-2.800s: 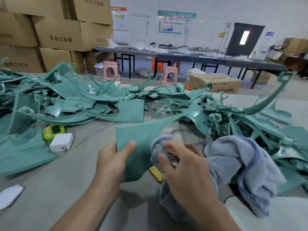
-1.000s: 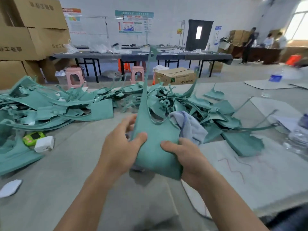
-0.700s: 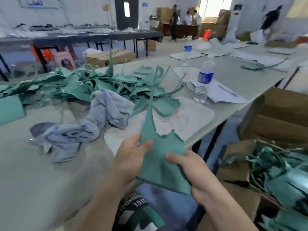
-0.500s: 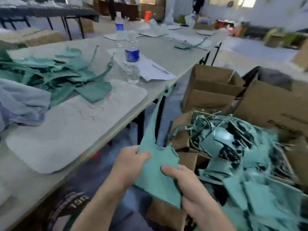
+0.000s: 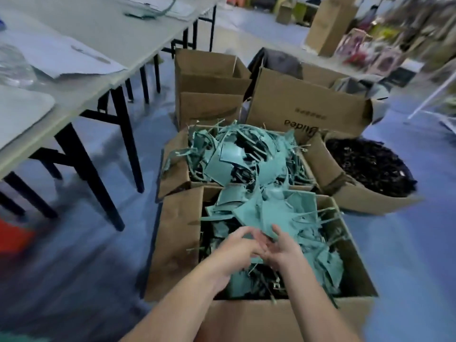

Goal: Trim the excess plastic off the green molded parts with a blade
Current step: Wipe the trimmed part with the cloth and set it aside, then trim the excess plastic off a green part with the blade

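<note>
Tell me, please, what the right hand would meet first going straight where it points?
Probably the flat green part atop the heap in the near box; the right hand looks almost at its edge, depth unclear.

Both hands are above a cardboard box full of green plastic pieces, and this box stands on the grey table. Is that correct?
Not quite. The head view shows the left hand and right hand above the cardboard box of green plastic pieces, but this box stands on the blue floor beside the grey table, not on it.

A factory workshop: cardboard boxes of green offcuts (heaped high) beside folding tables.
</note>
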